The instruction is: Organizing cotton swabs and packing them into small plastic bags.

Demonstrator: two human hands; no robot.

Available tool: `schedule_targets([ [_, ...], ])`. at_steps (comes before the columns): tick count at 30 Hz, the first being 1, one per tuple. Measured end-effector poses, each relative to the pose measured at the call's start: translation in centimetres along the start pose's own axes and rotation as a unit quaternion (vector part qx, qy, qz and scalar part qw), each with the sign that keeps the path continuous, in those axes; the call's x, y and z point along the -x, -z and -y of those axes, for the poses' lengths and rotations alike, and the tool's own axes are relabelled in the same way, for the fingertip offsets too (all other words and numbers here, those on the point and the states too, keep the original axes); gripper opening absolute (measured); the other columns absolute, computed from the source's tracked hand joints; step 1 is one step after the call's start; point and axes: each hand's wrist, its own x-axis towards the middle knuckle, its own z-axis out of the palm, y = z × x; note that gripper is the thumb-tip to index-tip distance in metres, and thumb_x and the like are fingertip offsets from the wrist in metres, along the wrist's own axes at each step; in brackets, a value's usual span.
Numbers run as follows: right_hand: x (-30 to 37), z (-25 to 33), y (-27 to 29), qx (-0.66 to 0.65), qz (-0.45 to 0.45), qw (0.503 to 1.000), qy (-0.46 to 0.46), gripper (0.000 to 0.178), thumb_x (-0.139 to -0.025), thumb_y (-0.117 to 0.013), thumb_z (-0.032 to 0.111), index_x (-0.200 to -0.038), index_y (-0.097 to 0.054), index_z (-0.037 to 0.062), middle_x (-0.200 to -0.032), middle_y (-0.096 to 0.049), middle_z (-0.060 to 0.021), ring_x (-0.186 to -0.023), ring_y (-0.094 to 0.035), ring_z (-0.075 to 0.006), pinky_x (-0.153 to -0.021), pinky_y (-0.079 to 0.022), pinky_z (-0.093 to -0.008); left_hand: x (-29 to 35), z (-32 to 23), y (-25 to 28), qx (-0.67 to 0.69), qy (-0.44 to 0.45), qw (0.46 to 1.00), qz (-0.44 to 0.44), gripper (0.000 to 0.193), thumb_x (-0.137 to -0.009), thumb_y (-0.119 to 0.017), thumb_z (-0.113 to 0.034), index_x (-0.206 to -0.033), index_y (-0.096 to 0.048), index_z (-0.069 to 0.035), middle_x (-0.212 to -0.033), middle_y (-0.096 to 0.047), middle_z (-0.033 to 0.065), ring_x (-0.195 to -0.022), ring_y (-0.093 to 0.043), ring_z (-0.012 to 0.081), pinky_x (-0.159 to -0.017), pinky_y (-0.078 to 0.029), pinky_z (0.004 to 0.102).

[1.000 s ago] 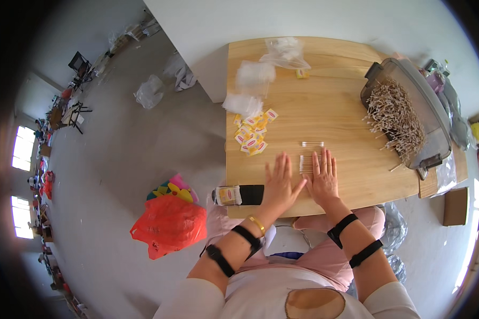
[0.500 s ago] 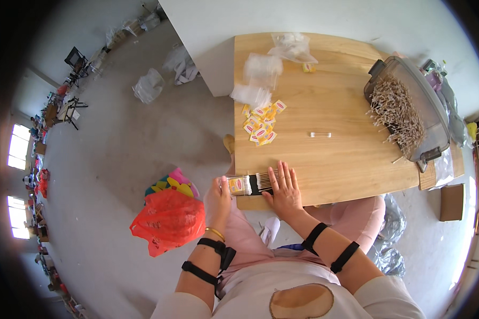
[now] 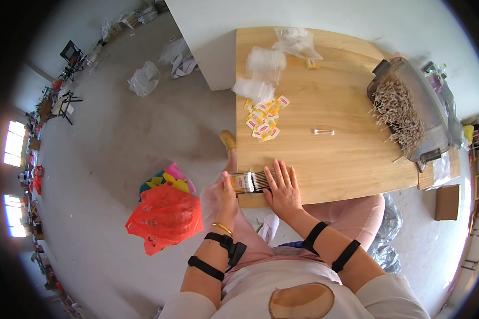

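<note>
At the table's near left corner, my left hand (image 3: 228, 198) grips a small clear bag (image 3: 240, 182) with a yellow card inside, thumb on top and fingers beneath. The bag's mouth meets a row of cotton swabs (image 3: 260, 179) lying side by side on a dark strip. My right hand (image 3: 285, 192) lies flat over the other end of that row, fingers stretched out, hiding part of it. A few loose cotton swabs (image 3: 324, 132) lie mid-table. Yellow cards (image 3: 263, 118) are heaped beyond my left hand.
Clear plastic bags (image 3: 266, 64) lie on the far left of the wooden table (image 3: 346, 95). A tilted grey bin (image 3: 436, 106) at right spills a mass of swabs (image 3: 396, 114). A red plastic bag (image 3: 165, 220) is left of my arm. A cardboard box (image 3: 447, 202) stands at lower right.
The clear bag in my left hand has moved right relative to the swab row, closing the dark gap between them. My right hand stays flat in nearly the same place.
</note>
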Motion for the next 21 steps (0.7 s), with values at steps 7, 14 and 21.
schedule_targets([
  [7, -0.3, 1.6, -0.7, -0.013, 0.0, 1.0, 0.001, 0.072, -0.099, -0.053, 0.039, -0.159, -0.025, 0.0104, -0.165, -0.017, -0.0202, -0.154, -0.013, -0.0349, -0.124, -0.01, -0.0545, -0.7, 1.2, 0.6, -0.025, -0.053, 0.998, -0.019, 0.062, -0.106, -0.043, -0.052, -0.098, -0.061, 0.006, -0.09, -0.066, 0.0105, -0.078, -0.059, 0.0163, -0.069, -0.049, 0.0315],
  [14, -1.0, 4.0, -1.0, -0.036, 0.03, 0.999, -0.003, 0.088, -0.095, -0.055, 0.053, -0.159, -0.022, 0.0027, -0.167, -0.013, -0.0194, -0.156, -0.009, -0.0317, -0.124, -0.008, -0.0532, 0.3, -1.7, 0.0, -0.161, -0.154, 0.972, -0.071, 0.056, -0.107, -0.045, -0.045, -0.082, -0.059, 0.004, -0.071, -0.06, 0.0065, -0.068, -0.053, 0.0124, -0.06, -0.044, 0.0322],
  [21, -0.8, 0.6, -0.2, 0.008, 0.033, 0.999, -0.002, 0.096, -0.093, -0.053, 0.059, -0.157, -0.019, -0.0037, -0.166, -0.015, -0.0197, -0.156, -0.009, -0.0317, -0.126, -0.007, -0.0496, 1.5, -6.3, 1.5, -0.327, -0.066, 0.942, -0.042, 0.058, -0.106, -0.038, -0.048, -0.089, -0.062, 0.002, -0.076, -0.063, 0.0192, -0.072, -0.06, 0.0307, -0.065, -0.046, 0.0406],
])
